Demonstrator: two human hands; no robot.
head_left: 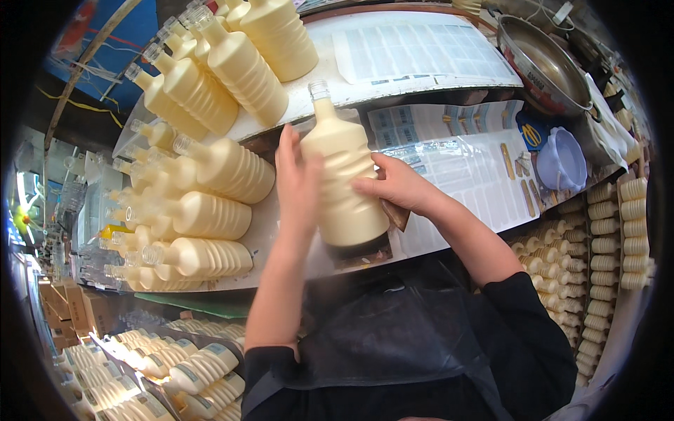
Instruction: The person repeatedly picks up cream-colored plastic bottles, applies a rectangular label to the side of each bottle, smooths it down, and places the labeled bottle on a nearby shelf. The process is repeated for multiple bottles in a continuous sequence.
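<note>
A cream plastic bottle (342, 189) with wavy sides and a clear threaded neck stands in front of me, on a dark base (359, 249) at the worktable's near edge. Along its left side lies my left hand (298, 172), smeared by motion, its fingers stretched out; whether it touches the bottle I cannot tell. My right hand (401, 184) grips the bottle's right side, thumb on the front and other fingers partly hidden. A flat brown piece (397, 215) shows just below that hand; what bears it is hidden.
Several more cream bottles (210, 168) crowd the left and back left. Printed label sheets (449, 175) cover the right, beside narrow brown strips (507, 161), a lilac basin (560, 160) and a metal pan (547, 63). Racked bottles (562, 274) stand lower right; labelled bottles (196, 368) lie lower left.
</note>
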